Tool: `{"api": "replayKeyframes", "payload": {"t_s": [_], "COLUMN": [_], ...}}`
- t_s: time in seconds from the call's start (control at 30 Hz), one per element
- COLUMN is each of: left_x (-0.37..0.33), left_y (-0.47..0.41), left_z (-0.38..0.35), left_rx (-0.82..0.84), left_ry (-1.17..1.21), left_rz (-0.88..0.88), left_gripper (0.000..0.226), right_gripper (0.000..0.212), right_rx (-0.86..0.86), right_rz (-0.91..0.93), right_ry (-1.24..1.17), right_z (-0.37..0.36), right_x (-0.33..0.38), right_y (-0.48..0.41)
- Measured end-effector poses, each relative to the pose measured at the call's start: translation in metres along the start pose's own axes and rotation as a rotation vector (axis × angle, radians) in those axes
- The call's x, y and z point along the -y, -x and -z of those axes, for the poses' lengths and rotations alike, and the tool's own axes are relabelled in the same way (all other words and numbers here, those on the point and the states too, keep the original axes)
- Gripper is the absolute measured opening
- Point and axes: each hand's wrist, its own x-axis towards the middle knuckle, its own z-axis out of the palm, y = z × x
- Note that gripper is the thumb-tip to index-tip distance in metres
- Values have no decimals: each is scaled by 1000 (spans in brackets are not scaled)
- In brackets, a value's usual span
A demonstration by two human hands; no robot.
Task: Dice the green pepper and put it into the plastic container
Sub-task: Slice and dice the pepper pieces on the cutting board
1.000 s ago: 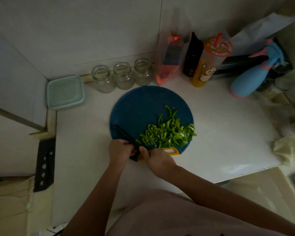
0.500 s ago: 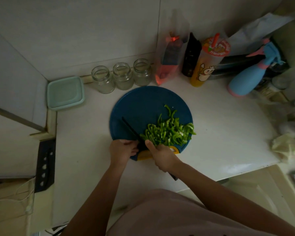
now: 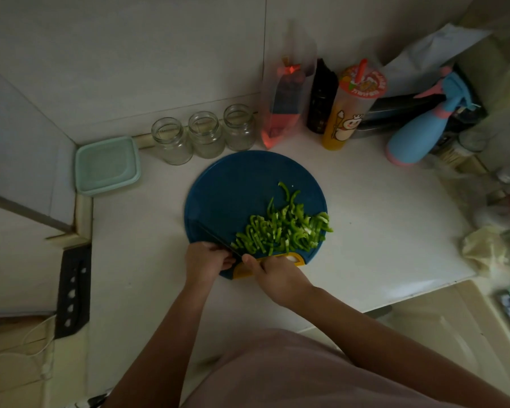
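Two hands [image 3: 206, 262] [image 3: 277, 275] meet at one knife [image 3: 218, 240] before three jars [image 3: 205, 135].

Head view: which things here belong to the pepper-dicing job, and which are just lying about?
Job: green pepper strips, cutting board, knife, left hand, right hand, plastic container.
Lying about: three glass jars, plastic bag, dark bottle, drink cup, spray bottle.
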Motion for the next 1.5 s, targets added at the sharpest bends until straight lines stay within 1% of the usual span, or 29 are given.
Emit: {"api": "replayKeyframes", "payload": {"t_s": [0.03,0.1,0.17,0.2,0.23,0.27,0.3,0.37,0.43,0.5,0.63,0.67,0.8,0.9,1.0,1.07,1.13,1.2,1.3,1.4,1.5], "left_x": [0,0,0,0,-1,-2,-2,-3,-3,-3,-5,-5,-5,-6,-6,-7,-11,-16,-26,-37,-45], "left_y": [0,1,4,6,7,8,9,9,9,10,13,14,15,15,15,15,15,13,8,6,9], "left_z": [0,0,-1,-1,-2,-3,-3,-4,-5,-4,-2,-2,-5,-5,-5,-5,-5,-4,3,9,6], "left_rx": [-6,-18,-27,-31,-39,-47,-52,-57,-60,-62,-56,-56,-59,-54,-53,-44,-20,-20,-78,-140,-172], "left_ry": [-10,-32,-55,-68,-79,-88,-96,-113,-130,-148,-135,-146,-165,-174,-159,-157,-162,-180,-162,-179,-237], "left_rz": [-4,-21,-57,-74,-88,-96,-101,-107,-114,-130,-156,-170,-165,-156,-147,-142,-127,-120,-132,-214,-332], "left_gripper": [4,6,15,20,22,23,22,19,20,25,26,26,14,12,13,14,15,21,31,39,38], "right_gripper": [43,44,62,67,61,49,43,41,45,53,49,46,48,49,56,59,59,60,63,61,57], "right_rx": [5,30,52,54,43,47,46,29,32,50,46,51,17,44,64,65,33,-29,-130,-189,-237], "right_rz": [-5,18,101,104,91,76,86,28,17,-28,-30,-29,-73,-92,-165,-182,-132,-48,40,75,58], "right_ry": [-12,88,217,238,234,210,169,101,76,82,30,6,-149,-166,-322,-375,-310,-151,67,218,350], "right_z": [0,-1,-1,0,1,1,2,3,2,2,-2,-3,4,6,3,4,9,19,34,51,69], "right_x": [-2,0,1,2,2,3,4,6,1,2,16,18,17,14,8,4,2,0,-6,-13,-19], "right_y": [-2,-1,0,1,1,1,1,1,-3,-6,-17,-19,-18,-18,-16,-11,-4,2,3,3,3]}}
